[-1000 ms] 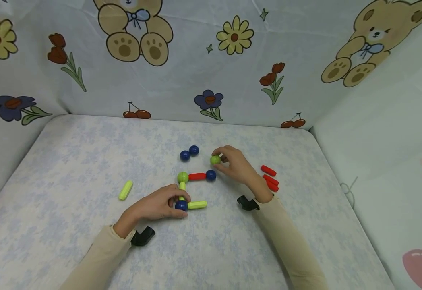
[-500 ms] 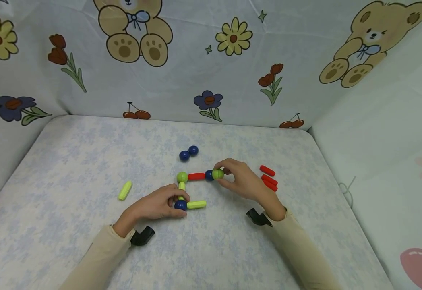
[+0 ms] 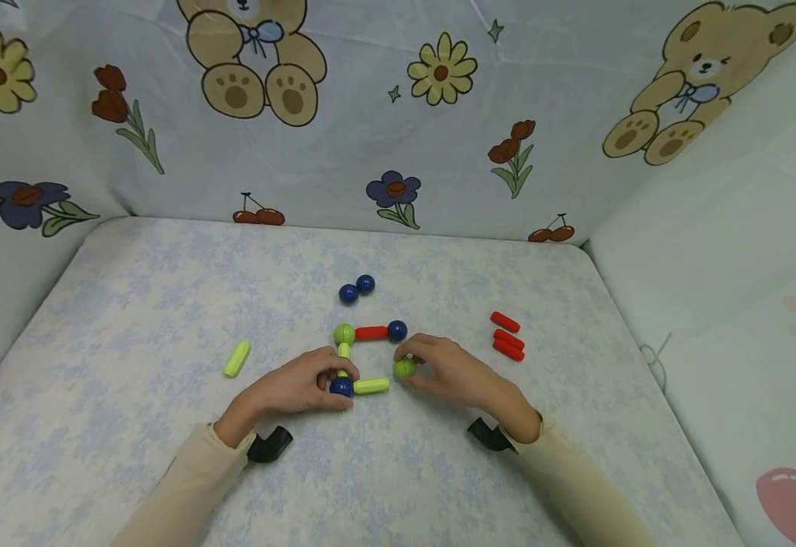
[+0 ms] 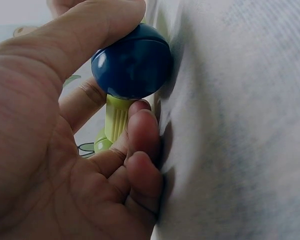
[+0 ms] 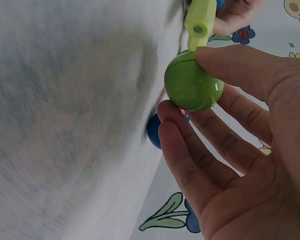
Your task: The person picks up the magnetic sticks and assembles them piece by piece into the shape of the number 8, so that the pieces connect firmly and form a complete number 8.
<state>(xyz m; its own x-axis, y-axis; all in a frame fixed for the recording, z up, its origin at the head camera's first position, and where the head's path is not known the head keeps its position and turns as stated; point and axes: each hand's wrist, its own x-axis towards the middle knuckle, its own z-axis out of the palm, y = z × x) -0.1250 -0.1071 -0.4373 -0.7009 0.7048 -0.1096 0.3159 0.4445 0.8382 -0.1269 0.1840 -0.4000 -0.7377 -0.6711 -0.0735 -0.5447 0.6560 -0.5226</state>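
The left hand (image 3: 305, 382) grips a blue ball (image 3: 341, 387) at the lower corner of a joined figure; in the left wrist view the thumb lies over that blue ball (image 4: 132, 62). From it one yellow-green stick runs up to a green ball (image 3: 345, 333) and another stick (image 3: 372, 386) points right. A red stick (image 3: 371, 333) links the green ball to a second blue ball (image 3: 397, 330). The right hand (image 3: 456, 376) pinches a loose green ball (image 3: 404, 368) near the right stick's free end; whether they touch I cannot tell.
Two blue balls (image 3: 349, 294) lie behind the figure. Several red sticks (image 3: 508, 339) lie to the right, and one yellow-green stick (image 3: 237, 358) lies to the left. A patterned cloth (image 3: 330, 152) hangs behind the table (image 3: 165, 304).
The right hand has brought its green ball toward the front, past the right blue ball, to beside the right-pointing stick. The left hand has stayed in place.
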